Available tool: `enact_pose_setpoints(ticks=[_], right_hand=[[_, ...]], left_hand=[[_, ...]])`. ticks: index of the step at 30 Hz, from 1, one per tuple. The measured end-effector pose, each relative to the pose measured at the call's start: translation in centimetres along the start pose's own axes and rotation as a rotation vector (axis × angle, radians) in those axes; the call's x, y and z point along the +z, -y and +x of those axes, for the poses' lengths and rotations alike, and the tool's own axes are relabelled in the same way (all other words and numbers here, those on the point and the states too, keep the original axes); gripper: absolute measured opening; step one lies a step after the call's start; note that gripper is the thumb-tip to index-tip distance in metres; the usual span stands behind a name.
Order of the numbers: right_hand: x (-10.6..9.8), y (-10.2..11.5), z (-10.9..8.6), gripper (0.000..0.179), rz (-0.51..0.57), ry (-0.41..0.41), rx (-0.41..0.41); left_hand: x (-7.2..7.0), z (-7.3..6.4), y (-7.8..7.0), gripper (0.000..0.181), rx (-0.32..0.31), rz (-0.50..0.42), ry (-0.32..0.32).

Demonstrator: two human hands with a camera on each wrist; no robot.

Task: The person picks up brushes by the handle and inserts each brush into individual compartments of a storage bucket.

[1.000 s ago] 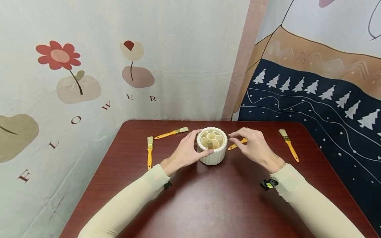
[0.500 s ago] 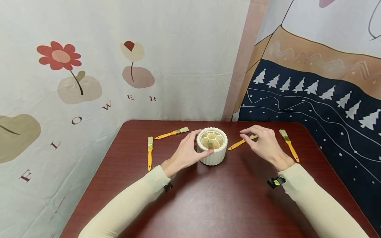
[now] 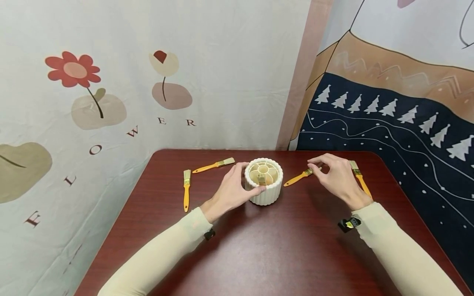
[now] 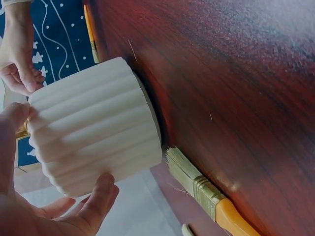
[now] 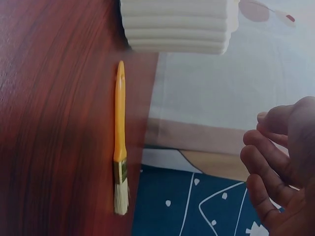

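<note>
My left hand (image 3: 231, 189) grips the side of a cream ribbed pen holder (image 3: 267, 195), its thumb over the front rim. In the left wrist view, the fingers spread along the holder's ribbed wall (image 4: 103, 123). Inside, round a central ring, are several compartments; one paintbrush (image 3: 261, 179) stands in a front one, bristles up. My right hand (image 3: 335, 176) hovers to the right, fingers loosely curled and holding nothing. Below and left of it, a yellow-handled paintbrush (image 3: 296, 179) lies on the table, its bristle end partly hidden by the hand in the head view.
Two more paintbrushes, one upright in the picture (image 3: 187, 191) and one slanted (image 3: 212, 165), lie left of the holder on the dark red table (image 3: 255, 255). Another paintbrush (image 3: 361, 179) lies at the far right, partly behind the right hand. Printed cloths hang behind the table.
My right hand has moved away from the holder, rightward past the lying paintbrush, exposing more of it. My left hand and the holder have stayed in place.
</note>
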State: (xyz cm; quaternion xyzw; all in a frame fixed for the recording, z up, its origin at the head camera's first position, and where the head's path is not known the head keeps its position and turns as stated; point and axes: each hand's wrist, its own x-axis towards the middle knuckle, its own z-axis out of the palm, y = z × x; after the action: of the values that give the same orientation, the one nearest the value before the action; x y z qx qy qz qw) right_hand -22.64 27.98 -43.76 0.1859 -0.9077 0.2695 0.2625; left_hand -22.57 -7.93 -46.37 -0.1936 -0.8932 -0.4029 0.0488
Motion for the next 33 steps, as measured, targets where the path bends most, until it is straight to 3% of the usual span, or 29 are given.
enact_pose_setpoints(ticks=[6,19,33], right_hand=[[-0.4,-0.7,-0.1,0.016,-0.006,0.003,0.019],[-0.8,-2.4,-0.4,0.014,-0.015,-0.035,0.036],[-1.2,-4.3,-0.9,0.014,-0.039,-0.012,0.106]], left_hand=[[0.0,-0.3,-0.3,0.091,0.004,-0.010,-0.024],[0.2,-0.6,-0.6,0.087,-0.065,-0.033,-0.051],[0.2,-0.7,-0.2,0.080,-0.043,-0.167,-0.047]])
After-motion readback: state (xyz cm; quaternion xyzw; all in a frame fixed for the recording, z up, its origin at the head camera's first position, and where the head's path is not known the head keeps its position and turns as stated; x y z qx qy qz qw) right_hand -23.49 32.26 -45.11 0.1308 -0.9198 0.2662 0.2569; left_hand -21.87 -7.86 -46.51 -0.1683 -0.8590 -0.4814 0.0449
